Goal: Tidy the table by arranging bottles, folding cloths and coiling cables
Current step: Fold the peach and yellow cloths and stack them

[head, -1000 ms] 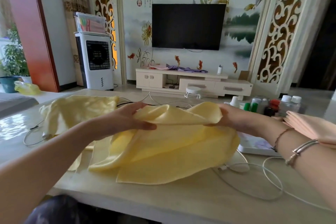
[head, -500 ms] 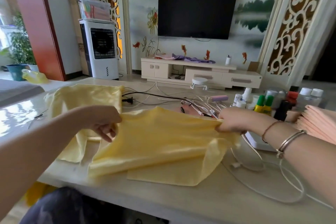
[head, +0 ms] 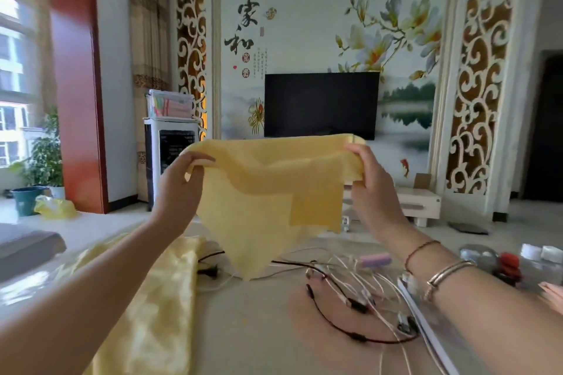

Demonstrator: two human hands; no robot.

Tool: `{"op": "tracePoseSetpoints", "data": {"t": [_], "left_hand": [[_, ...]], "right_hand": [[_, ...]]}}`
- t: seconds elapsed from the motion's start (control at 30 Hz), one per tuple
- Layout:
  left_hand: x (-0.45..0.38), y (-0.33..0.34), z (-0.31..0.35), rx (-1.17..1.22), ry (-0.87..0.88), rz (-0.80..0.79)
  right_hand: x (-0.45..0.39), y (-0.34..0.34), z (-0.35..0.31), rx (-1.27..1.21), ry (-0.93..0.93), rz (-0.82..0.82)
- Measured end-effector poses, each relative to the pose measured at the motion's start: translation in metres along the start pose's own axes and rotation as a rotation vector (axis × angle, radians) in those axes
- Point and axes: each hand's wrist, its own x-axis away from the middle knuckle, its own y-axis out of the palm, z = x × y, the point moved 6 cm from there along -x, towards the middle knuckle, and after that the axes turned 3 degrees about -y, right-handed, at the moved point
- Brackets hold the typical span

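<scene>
Table (head: 262,329): pale top, carrying the things below.
Held cloth (head: 268,192): yellow, lifted clear above the table, hanging in a point, one corner doubled over.
Second cloth (head: 152,307): yellow, lying rumpled on the table's left.
Cables (head: 350,307): black and white, tangled on the table at right.
Bottles (head: 511,262): blurred, far right.
Left hand (head: 179,189): pinches the cloth's top left edge.
Right hand (head: 374,189): pinches the top right edge.

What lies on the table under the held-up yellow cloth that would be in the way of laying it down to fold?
Both hands hold the yellow cloth up. Below it, black and white cables sprawl across the table, and a second yellow cloth lies at left.
</scene>
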Motion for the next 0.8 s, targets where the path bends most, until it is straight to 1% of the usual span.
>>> {"op": "tracePoseSetpoints", "data": {"t": [0.1,0.2,0.23,0.3,0.4,0.47,0.5,0.57,0.63,0.67,0.73,0.8], "left_hand": [[0.008,-0.019,-0.002,-0.004,0.046,-0.033],[0.035,-0.039,-0.005,-0.085,0.039,-0.094],[0.043,-0.045,-0.011,-0.123,0.024,-0.126],[0.064,-0.057,-0.025,-0.207,-0.021,-0.213],[0.097,-0.068,-0.041,-0.321,-0.107,-0.333],[0.115,-0.075,-0.053,-0.493,-0.147,-0.383],[0.123,-0.078,-0.061,-0.557,-0.159,-0.41],[0.138,-0.088,-0.074,-0.645,-0.184,-0.459],[0.148,-0.096,-0.082,-0.701,-0.152,-0.485],[0.151,-0.097,-0.085,-0.678,-0.138,-0.503],[0.157,-0.095,-0.084,-0.553,-0.162,-0.545],[0.16,-0.092,-0.079,-0.453,-0.229,-0.563]], "right_hand": [[0.015,-0.004,-0.001,0.34,-0.116,-0.105],[0.047,-0.01,-0.004,0.53,-0.141,-0.182],[0.056,-0.01,-0.004,0.602,-0.144,-0.231],[0.079,-0.007,0.0,0.735,-0.122,-0.375],[0.112,0.0,0.017,0.799,0.035,-0.626],[0.134,0.005,0.029,0.751,0.185,-0.786],[0.143,0.008,0.032,0.715,0.219,-0.853],[0.157,0.014,0.032,0.626,0.196,-0.933],[0.164,0.014,0.028,0.476,0.175,-0.905],[0.166,0.012,0.027,0.379,0.206,-0.862],[0.168,0.005,0.026,0.188,0.318,-0.749],[0.169,0.0,0.027,0.019,0.411,-0.654]]}}
